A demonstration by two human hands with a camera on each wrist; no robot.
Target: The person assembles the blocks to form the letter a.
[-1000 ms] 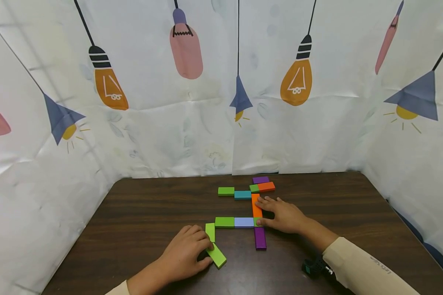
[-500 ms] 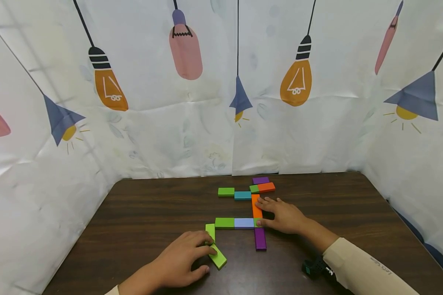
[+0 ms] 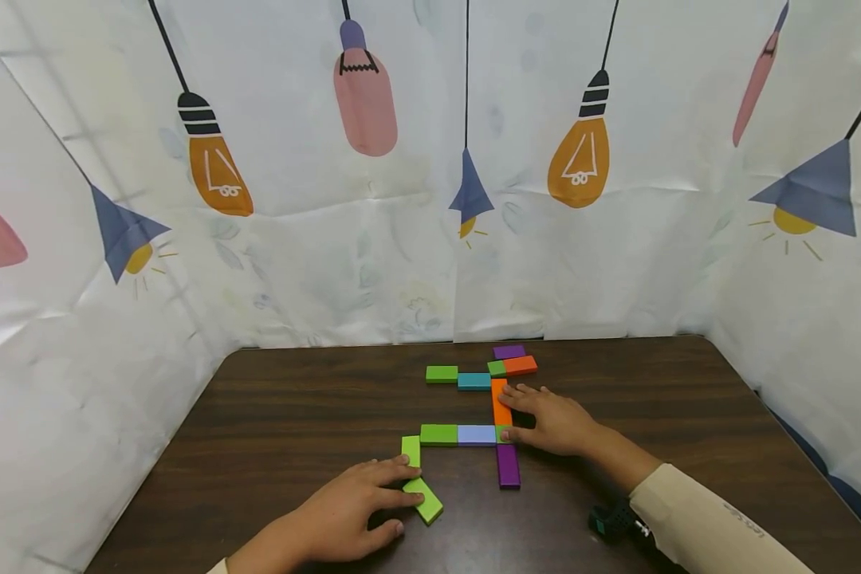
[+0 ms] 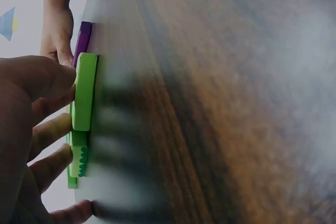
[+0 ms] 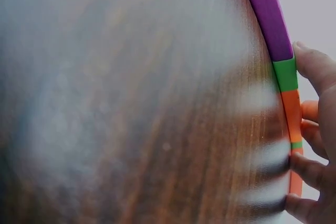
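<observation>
My left hand has its fingers extended over two light green blocks. One fingertip touches the slanted light green block, and another lies at the edge of the upright light green block; the thumb is off to the side. In the left wrist view the slanted block shows beside the fingers of the left hand. My right hand lies with relaxed fingers on the orange block, its thumb on a small green block. Below that is a purple block.
A green block and a lavender block join the two groups. Farther back lie a teal block, another green block, a red-orange block and a purple one. A dark device sits by the right sleeve.
The left thumb and fingers have let go of the slanted light green block and straightened, and the left hand has drawn slightly back. The right hand stays in place.
</observation>
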